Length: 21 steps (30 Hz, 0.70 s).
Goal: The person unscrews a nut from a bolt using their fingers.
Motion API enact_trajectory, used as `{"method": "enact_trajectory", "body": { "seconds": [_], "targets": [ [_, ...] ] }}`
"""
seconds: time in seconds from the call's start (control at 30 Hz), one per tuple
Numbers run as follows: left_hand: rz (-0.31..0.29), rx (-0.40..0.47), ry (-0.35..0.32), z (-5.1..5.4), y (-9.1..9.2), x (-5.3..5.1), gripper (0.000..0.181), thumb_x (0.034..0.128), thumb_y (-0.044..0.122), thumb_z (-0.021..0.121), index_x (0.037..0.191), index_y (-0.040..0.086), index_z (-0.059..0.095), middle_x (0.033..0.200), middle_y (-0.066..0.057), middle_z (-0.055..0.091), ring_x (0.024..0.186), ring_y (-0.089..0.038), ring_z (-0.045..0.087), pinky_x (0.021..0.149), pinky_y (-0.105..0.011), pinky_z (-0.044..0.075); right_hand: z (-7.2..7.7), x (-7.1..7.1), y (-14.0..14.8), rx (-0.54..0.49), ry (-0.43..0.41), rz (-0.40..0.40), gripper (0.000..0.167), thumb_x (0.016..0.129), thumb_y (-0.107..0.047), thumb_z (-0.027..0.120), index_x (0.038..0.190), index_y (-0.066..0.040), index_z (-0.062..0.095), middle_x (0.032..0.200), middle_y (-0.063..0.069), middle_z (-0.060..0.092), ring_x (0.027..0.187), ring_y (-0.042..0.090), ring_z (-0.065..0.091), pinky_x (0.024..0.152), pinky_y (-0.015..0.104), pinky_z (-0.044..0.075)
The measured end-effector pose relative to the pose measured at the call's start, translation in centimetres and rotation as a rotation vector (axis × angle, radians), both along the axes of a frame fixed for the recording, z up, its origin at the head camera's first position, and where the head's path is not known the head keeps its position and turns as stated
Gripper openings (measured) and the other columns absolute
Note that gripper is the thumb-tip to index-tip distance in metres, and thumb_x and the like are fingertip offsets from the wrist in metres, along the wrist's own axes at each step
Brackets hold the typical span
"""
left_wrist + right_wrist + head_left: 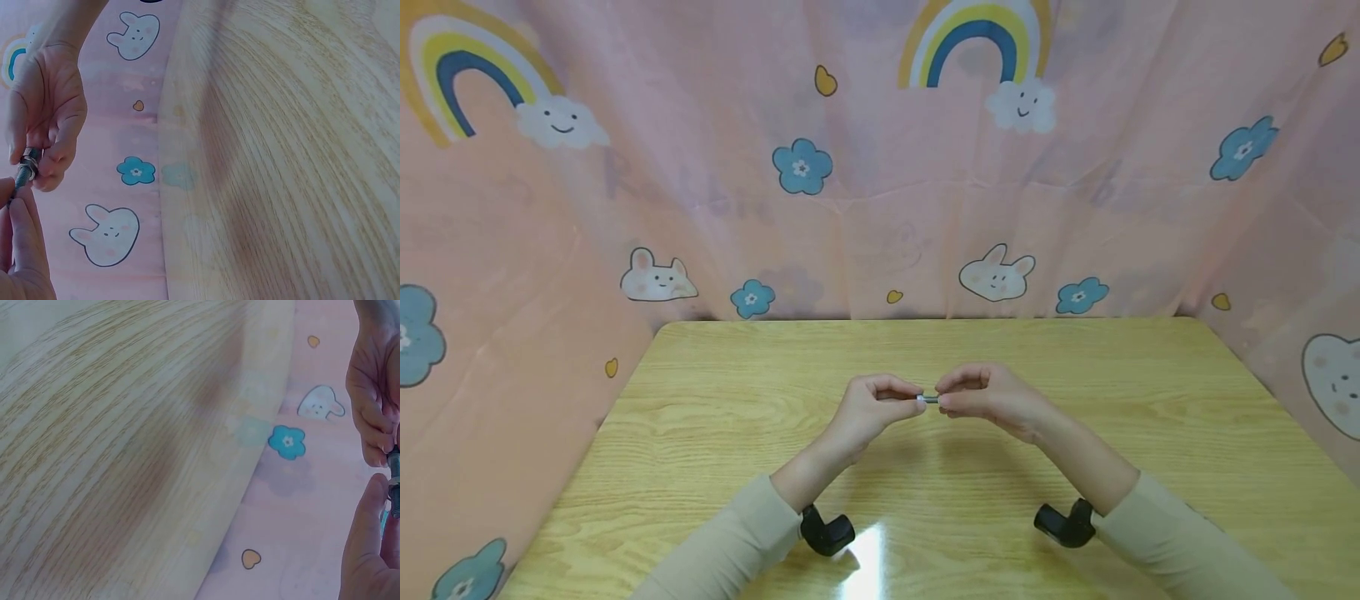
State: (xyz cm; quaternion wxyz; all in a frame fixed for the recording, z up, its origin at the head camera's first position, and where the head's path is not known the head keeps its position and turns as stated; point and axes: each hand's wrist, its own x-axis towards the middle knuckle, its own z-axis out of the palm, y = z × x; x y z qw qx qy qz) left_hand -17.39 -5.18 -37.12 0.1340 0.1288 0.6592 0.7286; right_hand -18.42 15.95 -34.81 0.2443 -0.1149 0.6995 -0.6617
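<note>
A small metal bolt [931,399] is held level above the table, bridging the fingertips of both hands. My left hand [876,410] pinches one end of it between thumb and fingers. At the other end, my right hand [992,402] grips it with thumb and fingertips. Threads show on the bolt [21,176] in the left wrist view, along with a nut or ring around it. Cut by the frame's edge in the right wrist view, the bolt [394,464] shows a shank, a ring and threads. Fingertips hide both of its ends.
Below the hands spreads a wood-grain table [737,358]. Pink printed cloth [880,217] hangs behind it and along both sides. A black wrist device [827,532] sits at the left cuff, and another black device [1066,525] at the right cuff.
</note>
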Motion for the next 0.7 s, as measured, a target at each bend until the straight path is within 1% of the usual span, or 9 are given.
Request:
{"method": "enact_trajectory", "body": {
  "seconds": [0.1,0.23,0.3,0.4,0.5,0.6,0.7],
  "targets": [
    [0.005,0.006,-0.001,-0.05,0.0,-0.01,0.022,0.0799,-0.001,0.069,0.099,-0.009,0.065,0.094,-0.007,0.067,0.084,-0.015,0.065,0.082,-0.032,0.051,0.08,0.02,0.03,0.003,0.013,-0.007,0.025,0.087,-0.01,0.065,0.106,0.005,0.059,0.092,0.005,0.064,0.084,0.016,0.063,0.081,0.031,0.052],
    [0.002,0.006,0.004,-0.01,0.0,0.0,0.022,0.08,0.0,0.069,0.1,-0.009,0.065,0.094,-0.007,0.068,0.084,-0.015,0.065,0.083,-0.032,0.051,0.07,-0.07,-0.1,0.018,-0.022,-0.006,0.026,0.091,-0.016,0.062,0.104,0.006,0.061,0.084,0.005,0.067,0.075,0.015,0.065,0.073,0.029,0.054],
    [0.002,0.005,0.005,0.06,0.0,0.0,0.022,0.0801,-0.001,0.069,0.1,-0.009,0.065,0.093,-0.007,0.068,0.084,-0.015,0.065,0.083,-0.033,0.051,0.02,-0.11,-0.1,0.021,-0.025,0.001,0.025,0.091,-0.015,0.061,0.102,0.007,0.062,0.082,0.005,0.067,0.074,0.014,0.065,0.072,0.028,0.054],
    [0.007,0.002,0.001,0.14,-0.02,0.02,0.021,0.0799,-0.001,0.069,0.1,-0.008,0.066,0.092,-0.006,0.068,0.083,-0.015,0.065,0.083,-0.033,0.051,-0.06,-0.13,0.0,0.009,-0.004,0.012,0.023,0.088,-0.01,0.064,0.104,0.005,0.06,0.087,0.004,0.066,0.08,0.015,0.064,0.078,0.03,0.053],
    [0.011,0.002,-0.008,0.18,-0.01,0.03,0.021,0.0798,-0.001,0.069,0.099,-0.008,0.066,0.091,-0.005,0.068,0.083,-0.015,0.065,0.082,-0.033,0.051,-0.11,-0.12,0.07,-0.004,0.015,0.018,0.028,0.087,-0.01,0.064,0.109,0.006,0.057,0.093,0.005,0.064,0.086,0.017,0.063,0.083,0.032,0.051],
    [0.011,0.001,-0.011,0.16,0.03,0.01,0.02,0.0801,0.0,0.069,0.099,-0.007,0.066,0.091,-0.005,0.068,0.083,-0.016,0.065,0.083,-0.033,0.051,-0.1,-0.16,-0.02,0.012,-0.005,0.008,0.032,0.089,-0.016,0.063,0.11,0.008,0.057,0.089,0.005,0.065,0.081,0.016,0.064,0.078,0.031,0.053],
    [0.011,-0.003,-0.006,0.15,0.07,-0.05,0.02,0.0802,0.001,0.069,0.099,-0.007,0.066,0.092,-0.006,0.068,0.083,-0.016,0.065,0.083,-0.033,0.051,-0.16,-0.27,-0.04,0.027,-0.005,0.012,0.03,0.091,-0.018,0.062,0.106,0.008,0.06,0.085,0.005,0.067,0.076,0.014,0.065,0.074,0.03,0.054]
  ]
}}
